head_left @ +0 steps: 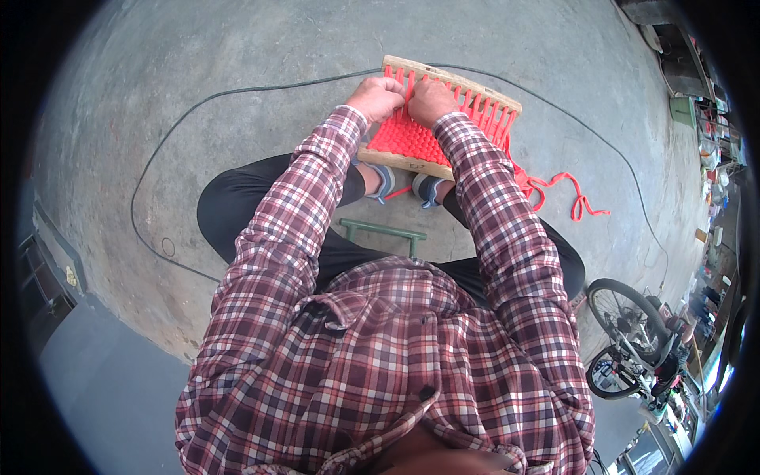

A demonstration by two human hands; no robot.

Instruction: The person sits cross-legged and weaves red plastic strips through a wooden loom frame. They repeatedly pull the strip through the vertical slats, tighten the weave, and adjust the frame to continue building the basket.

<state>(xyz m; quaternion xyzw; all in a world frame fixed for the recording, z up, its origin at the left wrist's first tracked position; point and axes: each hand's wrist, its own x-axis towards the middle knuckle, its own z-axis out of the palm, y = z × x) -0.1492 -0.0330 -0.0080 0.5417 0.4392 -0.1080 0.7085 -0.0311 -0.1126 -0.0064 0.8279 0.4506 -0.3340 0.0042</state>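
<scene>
A wooden frame (500, 99) stands in front of my feet, its two bars joined by taut red cords. Tightly woven red cord mesh (408, 142) fills the part nearer to me, while parallel strands cross the far part. My left hand (378, 99) is closed at the far left of the frame, its fingertips pinching a red cord. Right beside it my right hand (432, 103) is curled over the strands, closed on red cord too; its fingertips are mostly hidden. From the frame's right side a loose tail of red cord (576, 190) trails onto the floor.
A green metal bar stand (381, 228) is between my bent legs. A black cable (190, 115) loops over the concrete floor (301, 39) around me and behind the frame. At the lower right is a bicycle (625, 317); cluttered shelves (708, 142) line the right side.
</scene>
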